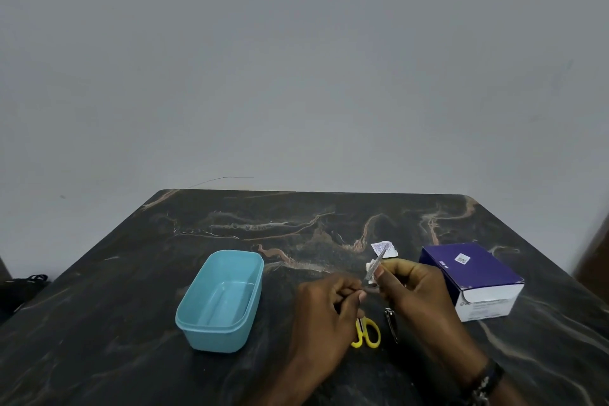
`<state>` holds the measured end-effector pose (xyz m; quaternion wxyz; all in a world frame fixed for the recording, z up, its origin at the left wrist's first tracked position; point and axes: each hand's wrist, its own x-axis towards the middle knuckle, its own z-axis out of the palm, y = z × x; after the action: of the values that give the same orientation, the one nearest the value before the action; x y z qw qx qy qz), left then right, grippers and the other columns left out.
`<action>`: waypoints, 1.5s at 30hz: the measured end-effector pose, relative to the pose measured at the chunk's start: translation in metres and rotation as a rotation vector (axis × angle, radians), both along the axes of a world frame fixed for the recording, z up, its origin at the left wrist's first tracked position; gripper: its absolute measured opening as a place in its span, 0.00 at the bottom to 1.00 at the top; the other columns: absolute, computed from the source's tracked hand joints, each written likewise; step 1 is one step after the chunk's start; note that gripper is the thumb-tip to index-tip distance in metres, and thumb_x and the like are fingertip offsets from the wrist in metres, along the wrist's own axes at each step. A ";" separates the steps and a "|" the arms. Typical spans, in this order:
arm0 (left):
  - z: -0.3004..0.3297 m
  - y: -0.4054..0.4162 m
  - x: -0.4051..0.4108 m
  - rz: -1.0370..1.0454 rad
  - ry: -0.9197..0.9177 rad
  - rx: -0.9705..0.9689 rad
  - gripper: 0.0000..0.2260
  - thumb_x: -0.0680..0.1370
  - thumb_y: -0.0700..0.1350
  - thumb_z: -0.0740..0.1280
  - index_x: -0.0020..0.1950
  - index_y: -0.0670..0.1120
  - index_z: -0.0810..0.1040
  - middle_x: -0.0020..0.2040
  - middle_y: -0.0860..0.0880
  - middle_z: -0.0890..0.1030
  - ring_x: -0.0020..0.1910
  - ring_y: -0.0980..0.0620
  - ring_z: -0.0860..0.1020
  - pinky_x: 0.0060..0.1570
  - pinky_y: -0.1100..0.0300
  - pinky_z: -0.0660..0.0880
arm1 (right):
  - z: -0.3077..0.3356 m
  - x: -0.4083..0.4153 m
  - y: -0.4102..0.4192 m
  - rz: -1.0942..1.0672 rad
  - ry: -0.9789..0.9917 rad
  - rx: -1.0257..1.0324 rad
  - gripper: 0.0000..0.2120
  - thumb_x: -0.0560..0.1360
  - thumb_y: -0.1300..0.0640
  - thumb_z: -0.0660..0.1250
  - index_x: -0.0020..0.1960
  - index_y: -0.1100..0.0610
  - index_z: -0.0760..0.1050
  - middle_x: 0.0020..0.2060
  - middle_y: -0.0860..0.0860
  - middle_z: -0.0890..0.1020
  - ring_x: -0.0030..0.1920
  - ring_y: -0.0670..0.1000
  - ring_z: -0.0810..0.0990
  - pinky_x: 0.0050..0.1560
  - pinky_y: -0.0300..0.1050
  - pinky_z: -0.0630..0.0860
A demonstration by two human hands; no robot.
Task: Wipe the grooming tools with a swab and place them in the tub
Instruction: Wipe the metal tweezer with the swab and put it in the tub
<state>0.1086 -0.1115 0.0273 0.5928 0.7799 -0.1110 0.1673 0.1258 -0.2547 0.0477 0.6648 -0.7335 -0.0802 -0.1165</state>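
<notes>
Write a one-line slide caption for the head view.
Left hand holds a metal nail file while right hand wipes it with a white swab, beside an empty blue tub.

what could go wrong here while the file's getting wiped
1. The nail file is pinched only at its lower end by the left hand, so the swab in the right hand could push it loose.
2. The scissors and nail clipper lie right under both wrists and could get knocked.
3. The tub is empty and sits off to the left, so a dropped file lands on the table.
</notes>
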 end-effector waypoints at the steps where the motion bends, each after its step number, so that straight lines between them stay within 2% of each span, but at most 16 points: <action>1: 0.000 0.001 0.001 0.001 0.008 -0.007 0.07 0.74 0.37 0.71 0.44 0.49 0.82 0.33 0.49 0.84 0.32 0.57 0.83 0.36 0.54 0.82 | 0.000 0.000 0.000 0.012 0.006 -0.026 0.09 0.76 0.64 0.67 0.39 0.62 0.83 0.26 0.49 0.82 0.27 0.40 0.77 0.31 0.32 0.72; 7: 0.004 0.000 0.000 -0.021 0.017 -0.021 0.05 0.74 0.37 0.71 0.47 0.46 0.83 0.34 0.49 0.84 0.32 0.55 0.83 0.37 0.53 0.82 | -0.002 0.000 0.003 -0.057 -0.019 -0.042 0.10 0.76 0.64 0.67 0.38 0.59 0.83 0.28 0.50 0.82 0.29 0.41 0.77 0.32 0.34 0.73; 12: 0.004 -0.003 -0.003 -0.059 0.026 0.003 0.13 0.74 0.36 0.70 0.40 0.56 0.80 0.32 0.50 0.83 0.31 0.55 0.83 0.34 0.57 0.81 | 0.003 0.004 -0.006 -0.179 -0.030 0.081 0.07 0.74 0.60 0.69 0.38 0.57 0.82 0.23 0.49 0.77 0.25 0.42 0.72 0.26 0.32 0.69; 16: 0.004 -0.003 -0.004 -0.044 0.004 0.010 0.15 0.74 0.37 0.70 0.40 0.60 0.79 0.33 0.51 0.83 0.31 0.55 0.83 0.34 0.55 0.81 | 0.001 0.005 -0.006 -0.118 0.034 0.081 0.08 0.75 0.61 0.68 0.39 0.59 0.82 0.24 0.51 0.76 0.26 0.43 0.72 0.26 0.33 0.68; 20: 0.005 -0.002 -0.003 -0.035 0.021 -0.026 0.17 0.74 0.38 0.70 0.42 0.62 0.80 0.35 0.55 0.83 0.32 0.55 0.83 0.36 0.53 0.82 | 0.002 0.002 0.000 -0.009 0.062 0.098 0.08 0.76 0.65 0.66 0.40 0.64 0.81 0.23 0.49 0.78 0.25 0.40 0.73 0.27 0.30 0.69; 22: 0.006 -0.002 -0.003 -0.057 0.019 -0.010 0.18 0.75 0.38 0.69 0.41 0.64 0.81 0.36 0.54 0.84 0.32 0.55 0.83 0.36 0.52 0.82 | 0.004 0.000 0.002 0.015 0.046 0.113 0.07 0.76 0.66 0.66 0.41 0.65 0.81 0.23 0.48 0.79 0.25 0.39 0.75 0.27 0.30 0.70; 27: 0.005 -0.004 -0.005 -0.102 0.035 0.035 0.08 0.75 0.39 0.68 0.43 0.53 0.83 0.35 0.49 0.83 0.33 0.53 0.83 0.35 0.51 0.81 | 0.004 0.001 -0.001 -0.084 -0.029 0.107 0.07 0.76 0.64 0.67 0.40 0.61 0.82 0.24 0.50 0.77 0.26 0.42 0.72 0.26 0.32 0.68; 30: 0.004 -0.005 -0.005 -0.106 0.043 0.020 0.08 0.75 0.39 0.68 0.43 0.51 0.82 0.35 0.49 0.83 0.32 0.54 0.83 0.35 0.52 0.81 | 0.003 0.004 -0.007 -0.151 -0.030 0.195 0.06 0.75 0.60 0.68 0.41 0.57 0.83 0.26 0.54 0.75 0.28 0.48 0.70 0.25 0.35 0.67; 33: 0.006 -0.005 -0.005 -0.083 0.066 -0.028 0.13 0.75 0.38 0.68 0.39 0.56 0.83 0.34 0.50 0.83 0.32 0.53 0.83 0.35 0.53 0.80 | 0.004 0.005 -0.008 -0.153 -0.011 0.241 0.06 0.74 0.59 0.69 0.41 0.57 0.84 0.29 0.56 0.76 0.30 0.49 0.70 0.26 0.37 0.68; 35: 0.006 -0.005 -0.005 -0.060 0.081 -0.044 0.09 0.75 0.38 0.68 0.41 0.51 0.84 0.32 0.51 0.82 0.32 0.53 0.83 0.35 0.54 0.80 | 0.004 0.003 -0.006 -0.124 -0.010 0.226 0.05 0.74 0.59 0.69 0.42 0.57 0.84 0.29 0.56 0.76 0.31 0.50 0.71 0.28 0.39 0.68; 37: 0.006 -0.005 -0.005 -0.052 0.087 -0.057 0.08 0.75 0.38 0.68 0.42 0.49 0.84 0.32 0.53 0.82 0.32 0.53 0.83 0.34 0.54 0.80 | 0.005 0.001 -0.004 -0.102 -0.018 0.203 0.05 0.74 0.61 0.69 0.43 0.56 0.84 0.28 0.54 0.78 0.30 0.49 0.72 0.28 0.39 0.69; 39: 0.007 -0.005 -0.005 -0.050 0.083 -0.058 0.09 0.75 0.38 0.69 0.42 0.51 0.83 0.33 0.53 0.83 0.32 0.53 0.83 0.35 0.53 0.81 | 0.007 -0.001 -0.002 -0.090 -0.026 0.196 0.05 0.74 0.63 0.69 0.45 0.56 0.83 0.28 0.49 0.81 0.29 0.45 0.75 0.28 0.35 0.70; 41: 0.007 -0.005 -0.006 -0.047 0.080 -0.051 0.08 0.75 0.38 0.69 0.42 0.51 0.84 0.34 0.51 0.83 0.32 0.54 0.83 0.35 0.53 0.81 | 0.008 -0.002 -0.002 -0.087 -0.037 0.189 0.05 0.74 0.64 0.69 0.46 0.57 0.82 0.28 0.47 0.83 0.29 0.41 0.78 0.28 0.32 0.72; 45: 0.007 -0.005 -0.006 -0.038 0.068 -0.036 0.05 0.75 0.39 0.69 0.44 0.47 0.84 0.36 0.48 0.84 0.32 0.54 0.83 0.35 0.53 0.81 | 0.008 -0.003 -0.002 -0.092 -0.047 0.153 0.05 0.74 0.64 0.68 0.46 0.58 0.82 0.29 0.46 0.84 0.30 0.38 0.79 0.29 0.29 0.73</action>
<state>0.1024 -0.1165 0.0339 0.6133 0.7721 -0.1024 0.1316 0.1227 -0.2568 0.0557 0.7109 -0.6804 -0.0529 -0.1702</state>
